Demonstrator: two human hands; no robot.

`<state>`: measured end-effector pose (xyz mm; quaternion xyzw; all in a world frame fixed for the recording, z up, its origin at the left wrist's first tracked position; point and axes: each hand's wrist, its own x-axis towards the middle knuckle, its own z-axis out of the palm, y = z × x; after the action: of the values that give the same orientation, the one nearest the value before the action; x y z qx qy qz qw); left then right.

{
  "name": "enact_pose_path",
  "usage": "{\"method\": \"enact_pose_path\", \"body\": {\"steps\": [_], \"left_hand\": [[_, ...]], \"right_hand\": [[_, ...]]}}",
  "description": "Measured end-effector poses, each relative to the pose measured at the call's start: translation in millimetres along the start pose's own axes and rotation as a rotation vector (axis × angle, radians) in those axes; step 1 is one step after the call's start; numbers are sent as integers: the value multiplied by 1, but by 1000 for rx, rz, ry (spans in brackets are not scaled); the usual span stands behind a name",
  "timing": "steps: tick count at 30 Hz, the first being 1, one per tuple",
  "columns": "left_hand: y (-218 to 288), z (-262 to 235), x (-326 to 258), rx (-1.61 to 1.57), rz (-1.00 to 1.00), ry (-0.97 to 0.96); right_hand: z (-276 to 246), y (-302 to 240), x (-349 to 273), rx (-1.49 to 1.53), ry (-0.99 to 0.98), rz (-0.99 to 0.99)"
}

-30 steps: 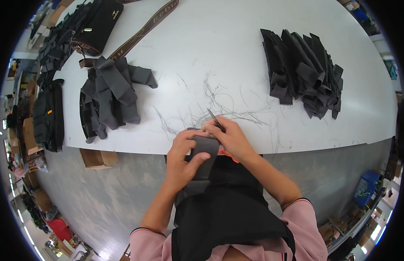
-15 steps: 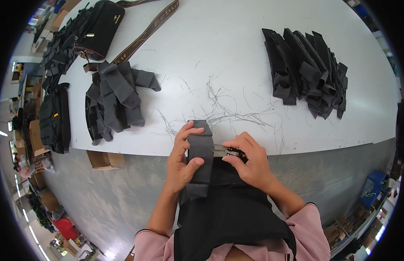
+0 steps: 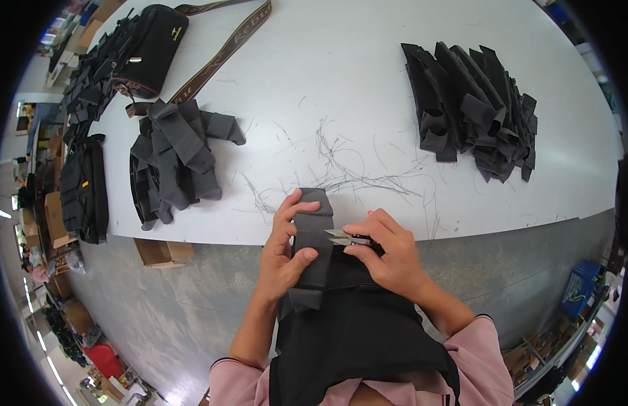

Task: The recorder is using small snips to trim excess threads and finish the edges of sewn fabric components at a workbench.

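Note:
My left hand [image 3: 284,247] grips a dark grey fabric strip [image 3: 312,233], held upright at the table's front edge with fingers behind and across its left side and the thumb on its face. In my right hand [image 3: 388,249] is a pair of thread snips [image 3: 342,238], pinched between thumb and fingers. Their pointed metal blades lie at the strip's right edge, slightly apart. Whether they touch the cloth or a thread I cannot tell. Beyond the strip, loose cut threads [image 3: 368,181] are scattered on the white table [image 3: 327,68].
A heap of dark fabric strips [image 3: 175,152] lies at the left, and a larger stack of strips [image 3: 473,115] at the right. Behind the left heap is a black shoulder bag [image 3: 151,51] with a brown patterned strap [image 3: 222,57]. A cardboard box [image 3: 161,252] stands below the table edge.
The snips have tilted and their blades now show more over the strip's right edge. The strip has shifted slightly in my left hand's hold.

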<state>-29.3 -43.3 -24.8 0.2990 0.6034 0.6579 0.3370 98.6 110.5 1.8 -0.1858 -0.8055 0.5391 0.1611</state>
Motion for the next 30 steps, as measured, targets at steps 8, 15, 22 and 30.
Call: {"method": "enact_pose_path", "body": {"steps": [8,15,22,30], "left_hand": [[-2,-2,0,75,20,-5],[-3,-3,0,124,21,-20],[-2,-2,1,151,22,-55],[-3,-1,0,131,53,-23]], "right_hand": [[0,-1,-1,-51,43,-52],[4,10,0,-5,-2,-29],[5,-3,3,77,-40,73],[10,4,6,0,47,-42]]}}
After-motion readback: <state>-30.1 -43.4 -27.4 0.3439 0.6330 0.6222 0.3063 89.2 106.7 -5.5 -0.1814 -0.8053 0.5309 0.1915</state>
